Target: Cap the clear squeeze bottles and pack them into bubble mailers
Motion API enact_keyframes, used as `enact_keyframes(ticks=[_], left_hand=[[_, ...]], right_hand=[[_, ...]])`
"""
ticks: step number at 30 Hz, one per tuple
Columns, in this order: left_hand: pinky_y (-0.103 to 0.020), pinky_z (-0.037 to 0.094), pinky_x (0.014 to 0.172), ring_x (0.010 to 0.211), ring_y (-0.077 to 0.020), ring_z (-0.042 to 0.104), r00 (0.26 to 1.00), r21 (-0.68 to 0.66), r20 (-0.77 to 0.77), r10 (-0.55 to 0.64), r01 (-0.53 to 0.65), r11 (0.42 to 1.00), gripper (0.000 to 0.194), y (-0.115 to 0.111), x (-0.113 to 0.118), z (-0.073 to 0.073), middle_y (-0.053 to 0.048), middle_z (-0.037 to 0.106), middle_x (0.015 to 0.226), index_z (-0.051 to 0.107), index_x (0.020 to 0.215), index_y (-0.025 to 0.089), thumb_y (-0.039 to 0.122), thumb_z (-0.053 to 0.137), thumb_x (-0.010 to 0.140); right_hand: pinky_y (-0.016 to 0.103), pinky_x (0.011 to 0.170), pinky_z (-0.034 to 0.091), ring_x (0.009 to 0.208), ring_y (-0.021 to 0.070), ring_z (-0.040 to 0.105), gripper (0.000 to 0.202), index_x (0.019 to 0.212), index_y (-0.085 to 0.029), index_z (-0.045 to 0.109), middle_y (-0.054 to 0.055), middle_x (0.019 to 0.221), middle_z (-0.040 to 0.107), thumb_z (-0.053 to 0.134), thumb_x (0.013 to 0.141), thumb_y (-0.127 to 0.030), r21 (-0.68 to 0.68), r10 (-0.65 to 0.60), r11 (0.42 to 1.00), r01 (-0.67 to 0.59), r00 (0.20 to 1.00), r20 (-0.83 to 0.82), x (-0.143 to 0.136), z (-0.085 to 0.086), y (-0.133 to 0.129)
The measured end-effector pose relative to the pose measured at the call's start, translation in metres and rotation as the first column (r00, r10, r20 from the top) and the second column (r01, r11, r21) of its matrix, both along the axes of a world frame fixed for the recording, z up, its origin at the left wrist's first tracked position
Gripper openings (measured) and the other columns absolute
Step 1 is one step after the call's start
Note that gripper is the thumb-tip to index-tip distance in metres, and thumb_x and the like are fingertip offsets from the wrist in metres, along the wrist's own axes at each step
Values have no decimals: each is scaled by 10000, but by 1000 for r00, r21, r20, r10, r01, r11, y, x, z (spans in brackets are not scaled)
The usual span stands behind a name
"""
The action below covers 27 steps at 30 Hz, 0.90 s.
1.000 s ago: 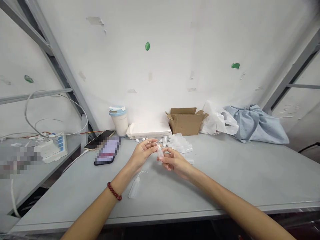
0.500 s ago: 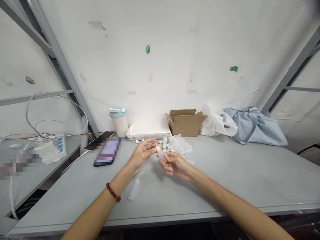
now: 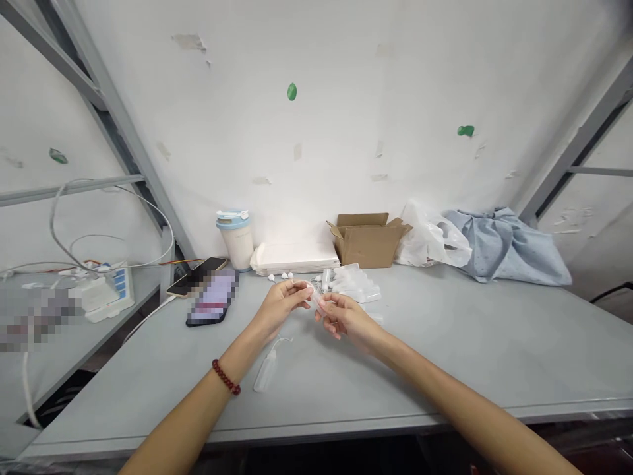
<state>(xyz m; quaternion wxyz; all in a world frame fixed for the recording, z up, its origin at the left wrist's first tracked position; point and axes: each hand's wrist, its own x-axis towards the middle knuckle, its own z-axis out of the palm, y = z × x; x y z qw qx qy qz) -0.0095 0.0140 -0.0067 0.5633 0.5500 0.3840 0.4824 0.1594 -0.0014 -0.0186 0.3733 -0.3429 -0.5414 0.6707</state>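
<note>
Between my hands, above the grey table, is a small translucent plastic bottle (image 3: 317,300). My right hand (image 3: 346,318) grips its body with thumb and fingers. The fingers of my left hand (image 3: 284,303) are pinched at the bottle's top end; whether they hold the tip or a thin tube there is too small to tell. A second bottle (image 3: 266,373) with a thin curved tube lies on the table below my left hand. Behind my right hand rests a pile of similar translucent bottles (image 3: 357,285). Several small white caps (image 3: 289,276) lie behind my left hand.
Along the wall stand a cup with a blue lid (image 3: 235,241), a white stack (image 3: 297,257), an open cardboard box (image 3: 370,244), a white plastic bag (image 3: 430,237) and blue cloth (image 3: 509,247). Two phones (image 3: 215,297) lie at left, near a power strip (image 3: 116,293) with cables.
My left fingers have closed further over the bottle's top, and my right fingers have shifted slightly around its body. The camera view has moved a little.
</note>
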Motion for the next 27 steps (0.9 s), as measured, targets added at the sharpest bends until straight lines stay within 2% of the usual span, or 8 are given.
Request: enact_keyframes(ticks=[3,7,10,14,20,27], left_hand=[[-293,469,695,738,-154,545,998,30,-51,30,-29,999,204,0,-2,1,-41,596,781,658,783,145,318,691,681],[-273,460,658,729,-158,549,993,15,-115,-6,8,1000,207,0,-7,7,-45,606,763,667,769,146,324,697,667],[-247,437,571,658,-145,536,986,-7,-168,-20,19,1000,223,-2,-8,10,-37,593,693,662,724,139,354,688,669],[-227,425,508,595,-130,520,972,-16,-236,-10,6,1000,283,-4,-6,12,-36,578,643,646,653,132,411,650,700],[-223,435,459,528,-125,527,953,-5,-301,-30,30,1000,285,-3,-6,9,-27,579,599,626,629,142,417,651,699],[-230,449,416,515,-135,541,911,-27,-393,-125,124,992,384,-4,-10,8,-29,570,608,589,582,144,486,558,753]], right_hand=[[200,405,272,444,51,379,339,832,-173,495,-1,719,571,596,741,-484,85,-40,996,31,993,107,0,1,0],[211,425,275,462,66,367,321,768,-180,483,-22,639,504,508,797,-499,258,-124,963,82,981,151,-1,-5,3],[226,459,284,472,82,358,303,706,-188,471,-34,578,447,445,844,-456,393,-206,912,115,958,199,0,-9,5],[241,517,300,521,107,399,211,769,-196,501,-25,612,470,431,861,-372,560,-324,816,141,914,242,2,-9,6],[261,586,323,583,134,440,216,780,-198,531,-4,643,493,381,882,-314,661,-366,746,85,881,300,5,-9,9],[254,596,336,601,136,450,227,837,-187,544,0,650,485,353,893,-294,682,-400,725,93,863,309,5,-7,7]])
